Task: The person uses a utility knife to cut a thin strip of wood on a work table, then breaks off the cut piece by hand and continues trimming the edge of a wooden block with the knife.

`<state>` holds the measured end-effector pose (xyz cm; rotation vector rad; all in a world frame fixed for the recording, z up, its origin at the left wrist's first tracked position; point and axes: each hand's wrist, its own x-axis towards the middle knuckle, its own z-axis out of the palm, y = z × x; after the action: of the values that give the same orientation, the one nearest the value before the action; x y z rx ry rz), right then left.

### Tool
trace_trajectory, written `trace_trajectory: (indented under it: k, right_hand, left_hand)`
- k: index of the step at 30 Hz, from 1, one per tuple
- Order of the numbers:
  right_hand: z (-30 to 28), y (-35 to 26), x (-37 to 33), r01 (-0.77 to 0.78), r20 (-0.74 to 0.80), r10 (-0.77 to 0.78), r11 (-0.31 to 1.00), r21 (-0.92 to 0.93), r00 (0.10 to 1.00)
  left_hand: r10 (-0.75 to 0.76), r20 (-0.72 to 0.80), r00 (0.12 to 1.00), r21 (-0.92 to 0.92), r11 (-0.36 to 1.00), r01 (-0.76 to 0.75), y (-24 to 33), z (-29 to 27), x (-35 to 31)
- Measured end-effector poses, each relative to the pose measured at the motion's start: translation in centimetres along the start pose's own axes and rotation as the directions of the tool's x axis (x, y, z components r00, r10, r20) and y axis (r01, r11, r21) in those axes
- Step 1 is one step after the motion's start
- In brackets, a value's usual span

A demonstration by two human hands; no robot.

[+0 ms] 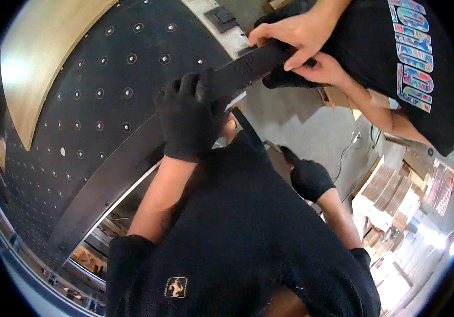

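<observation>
Black strip [242, 68]: long, flat, matte, faintly marked.

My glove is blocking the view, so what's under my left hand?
A black strip runs in under your left hand from the other person's hands. Whatever else lies beneath your palm is covered, so I can't tell.

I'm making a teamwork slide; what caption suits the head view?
Gloved left hand and a co-worker's hands on a dark strip; right hand holding a tool.
</observation>
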<state>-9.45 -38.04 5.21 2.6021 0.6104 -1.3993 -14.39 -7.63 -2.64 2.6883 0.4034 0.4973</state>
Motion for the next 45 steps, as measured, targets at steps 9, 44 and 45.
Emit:
trace_trajectory:
  k: [9,44,45]
  right_hand:
    - [-3.0,-4.2,2.3,0.555,-0.597,-0.284,0.762,0.335,0.75]
    - [-4.7,-6.1,10.3,0.756,-0.786,-0.44,0.653,0.053,0.435]
    - [-4.8,-6.2,10.4,0.764,-0.792,-0.449,0.644,0.033,0.413]
  left_hand:
    - [0.036,0.022,0.999,0.047,0.998,-0.037,1.0,-1.3,1.2]
    - [0.094,0.165,0.982,0.031,0.994,-0.1,1.3,-5.0,4.7]
    - [0.094,0.158,0.983,0.035,0.994,-0.101,1.2,-5.1,4.7]
